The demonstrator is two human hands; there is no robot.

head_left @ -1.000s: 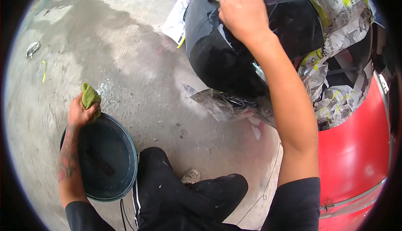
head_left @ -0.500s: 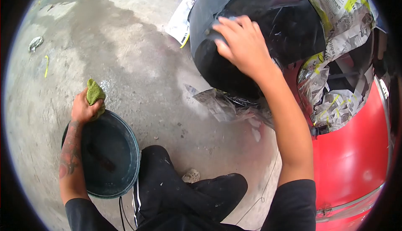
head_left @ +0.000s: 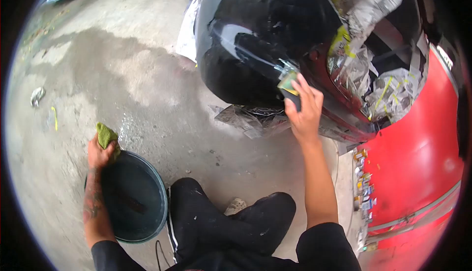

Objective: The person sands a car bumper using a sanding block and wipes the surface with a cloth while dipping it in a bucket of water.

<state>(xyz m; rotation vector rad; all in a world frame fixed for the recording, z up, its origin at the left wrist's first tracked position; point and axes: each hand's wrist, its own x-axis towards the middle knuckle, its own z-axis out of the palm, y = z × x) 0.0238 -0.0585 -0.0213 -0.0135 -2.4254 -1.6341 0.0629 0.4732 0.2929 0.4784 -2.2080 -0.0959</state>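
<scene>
Pad: the small, two-toned pad is at the lower right of the glossy black panel, apparently against it.
Right hand: your right hand has thumb and fingers closed on the pad's near end.
Slip risk: the panel looks wet, so a loose pinch could let the pad skid or tip onto a corner and scratch.
Panel edges: the lower rim curves away above loose newspaper; running past it could snag the sheet.
Masking side: crumpled masking paper and tape crowd the right, with the red bodywork beyond; a wide stroke there could tear the cover.
Left hand: your left hand is clenched around a green cloth, by the bucket; leaning hard there could tip it.
Room: bare floor lies between bucket and panel, so leftward is your freest way.
</scene>
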